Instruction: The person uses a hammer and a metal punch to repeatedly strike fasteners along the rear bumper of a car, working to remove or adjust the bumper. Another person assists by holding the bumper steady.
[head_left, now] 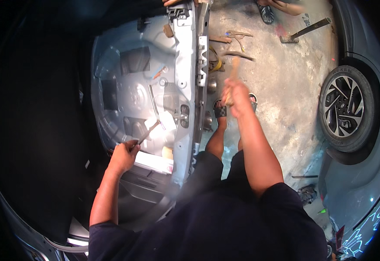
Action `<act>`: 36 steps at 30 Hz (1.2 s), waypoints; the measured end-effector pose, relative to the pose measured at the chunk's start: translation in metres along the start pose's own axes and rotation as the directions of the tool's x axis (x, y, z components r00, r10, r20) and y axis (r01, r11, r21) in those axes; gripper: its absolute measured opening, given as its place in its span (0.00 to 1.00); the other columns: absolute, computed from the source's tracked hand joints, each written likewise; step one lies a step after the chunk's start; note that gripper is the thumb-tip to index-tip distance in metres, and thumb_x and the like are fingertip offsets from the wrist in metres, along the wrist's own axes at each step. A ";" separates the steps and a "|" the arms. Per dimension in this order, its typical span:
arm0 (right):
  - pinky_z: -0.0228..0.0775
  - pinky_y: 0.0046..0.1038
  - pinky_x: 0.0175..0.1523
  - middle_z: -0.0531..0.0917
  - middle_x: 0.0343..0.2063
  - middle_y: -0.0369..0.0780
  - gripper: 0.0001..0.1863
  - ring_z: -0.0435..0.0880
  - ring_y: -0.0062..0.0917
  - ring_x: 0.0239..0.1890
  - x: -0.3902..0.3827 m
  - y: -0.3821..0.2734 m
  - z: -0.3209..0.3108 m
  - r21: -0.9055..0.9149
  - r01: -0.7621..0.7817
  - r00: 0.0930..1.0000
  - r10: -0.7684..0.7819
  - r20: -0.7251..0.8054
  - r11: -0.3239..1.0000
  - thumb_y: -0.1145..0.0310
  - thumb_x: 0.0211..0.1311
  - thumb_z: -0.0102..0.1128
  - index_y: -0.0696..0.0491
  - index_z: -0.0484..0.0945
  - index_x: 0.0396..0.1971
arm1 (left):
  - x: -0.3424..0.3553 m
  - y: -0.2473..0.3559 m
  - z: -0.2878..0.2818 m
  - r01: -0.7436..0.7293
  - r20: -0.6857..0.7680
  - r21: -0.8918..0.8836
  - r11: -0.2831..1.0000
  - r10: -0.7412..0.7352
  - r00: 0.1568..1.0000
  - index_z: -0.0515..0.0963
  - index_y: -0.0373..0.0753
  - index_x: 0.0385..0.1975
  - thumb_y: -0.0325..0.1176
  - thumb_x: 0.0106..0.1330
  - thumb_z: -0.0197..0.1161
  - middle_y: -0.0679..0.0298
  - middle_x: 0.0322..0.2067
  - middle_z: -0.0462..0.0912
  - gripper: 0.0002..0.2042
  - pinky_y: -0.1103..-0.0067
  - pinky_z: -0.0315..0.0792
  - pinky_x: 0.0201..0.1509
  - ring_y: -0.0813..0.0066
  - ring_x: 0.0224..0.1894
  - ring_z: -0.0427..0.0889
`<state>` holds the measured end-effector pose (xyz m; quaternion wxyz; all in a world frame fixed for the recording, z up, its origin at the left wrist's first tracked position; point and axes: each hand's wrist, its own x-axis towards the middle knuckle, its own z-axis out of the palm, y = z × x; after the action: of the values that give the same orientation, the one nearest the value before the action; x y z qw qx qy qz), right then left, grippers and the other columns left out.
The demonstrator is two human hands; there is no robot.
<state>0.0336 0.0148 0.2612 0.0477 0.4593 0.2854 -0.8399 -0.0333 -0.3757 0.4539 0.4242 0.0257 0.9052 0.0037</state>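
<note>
My right hand (238,96) is wrapped round the wooden handle of a hammer (235,64), raised over the floor beside the car body. The hammer's dark head is narrow and slightly blurred. Over the open spare-wheel area of the bare metal trunk floor (131,98), my left hand (126,155) grips a dark metal bar (148,134). The bar's far tip is close to a white sheet (166,121) and the lower end of a long silver rod (154,103). Between my two hands runs the car's rear sill panel (185,87).
To the right stands a grey car with a wheel (343,106). A sledgehammer (305,30), pliers (240,33) and a yellow strap (217,65) are on the concrete floor. A white box (153,162) lies in the trunk. Another person's foot (266,14) shows at the top.
</note>
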 end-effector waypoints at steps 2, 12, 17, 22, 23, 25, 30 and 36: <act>0.68 0.31 0.28 0.75 0.20 0.35 0.07 0.77 0.24 0.22 0.012 -0.015 -0.015 0.185 0.113 0.971 -0.070 -0.227 0.976 0.66 0.75 0.56 0.53 0.71 0.38 | -0.008 0.001 -0.005 -0.012 0.008 -0.021 1.000 0.012 1.000 0.83 0.32 0.56 0.39 0.74 0.65 0.40 0.41 0.89 0.18 0.64 0.80 0.54 0.45 0.47 0.90; 0.62 0.28 0.22 0.73 0.18 0.33 0.09 0.69 0.21 0.17 0.015 -0.025 0.010 -0.025 -0.129 0.992 0.129 -0.007 0.991 0.66 0.73 0.56 0.47 0.68 0.31 | -0.024 0.000 0.001 0.080 0.061 -0.100 0.992 -0.074 0.995 0.84 0.32 0.55 0.38 0.76 0.63 0.39 0.39 0.88 0.17 0.64 0.79 0.53 0.45 0.46 0.89; 0.67 0.31 0.24 0.77 0.20 0.36 0.07 0.75 0.26 0.19 0.064 -0.044 -0.021 0.205 0.274 0.814 -0.113 -0.570 0.940 0.66 0.73 0.57 0.48 0.72 0.33 | -0.031 -0.023 0.012 0.108 0.035 -0.104 0.989 -0.104 0.994 0.83 0.32 0.56 0.39 0.75 0.64 0.38 0.41 0.88 0.18 0.62 0.79 0.57 0.43 0.49 0.88; 0.65 0.30 0.26 0.74 0.20 0.35 0.07 0.75 0.25 0.22 0.066 -0.041 0.004 0.033 -0.194 0.952 0.180 0.248 0.980 0.65 0.74 0.53 0.49 0.71 0.33 | -0.034 -0.035 0.030 0.127 0.055 -0.139 0.982 -0.120 0.991 0.84 0.33 0.56 0.39 0.76 0.64 0.38 0.42 0.88 0.18 0.61 0.79 0.56 0.42 0.49 0.88; 0.65 0.30 0.27 0.74 0.19 0.35 0.07 0.75 0.25 0.22 0.066 -0.042 0.010 -0.047 -0.266 0.880 0.262 0.397 0.963 0.65 0.74 0.53 0.49 0.70 0.33 | -0.035 -0.031 0.029 0.135 0.074 -0.158 0.978 -0.125 0.989 0.84 0.33 0.56 0.39 0.76 0.64 0.39 0.42 0.88 0.17 0.61 0.79 0.56 0.42 0.48 0.88; 0.64 0.30 0.26 0.73 0.19 0.35 0.07 0.74 0.25 0.22 0.064 -0.060 0.004 -0.019 -0.135 0.966 0.136 0.221 0.991 0.66 0.74 0.52 0.49 0.70 0.34 | -0.036 -0.031 0.030 0.136 0.090 -0.184 0.974 -0.121 0.989 0.84 0.33 0.56 0.39 0.76 0.63 0.39 0.41 0.88 0.17 0.61 0.79 0.56 0.41 0.48 0.88; 0.59 0.27 0.23 0.71 0.20 0.33 0.07 0.69 0.22 0.18 0.067 -0.059 0.036 0.080 0.066 0.951 -0.038 -0.306 0.995 0.65 0.74 0.54 0.49 0.71 0.34 | -0.039 -0.039 0.038 0.155 0.079 -0.283 0.947 -0.138 0.987 0.84 0.33 0.56 0.38 0.76 0.64 0.38 0.40 0.88 0.17 0.61 0.79 0.55 0.41 0.47 0.88; 0.59 0.24 0.23 0.70 0.20 0.32 0.12 0.68 0.19 0.19 0.047 -0.068 -0.026 -0.058 -0.387 0.798 0.366 0.479 0.920 0.58 0.77 0.59 0.51 0.74 0.42 | -0.040 -0.050 0.063 0.078 0.025 -0.294 0.953 -0.074 0.997 0.83 0.33 0.56 0.38 0.75 0.64 0.38 0.37 0.87 0.17 0.61 0.79 0.53 0.42 0.45 0.88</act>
<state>0.0029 0.0935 0.2425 0.2730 0.2846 0.1497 -0.9067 0.0383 -0.4291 0.4434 0.4291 -0.0726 0.8921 0.1219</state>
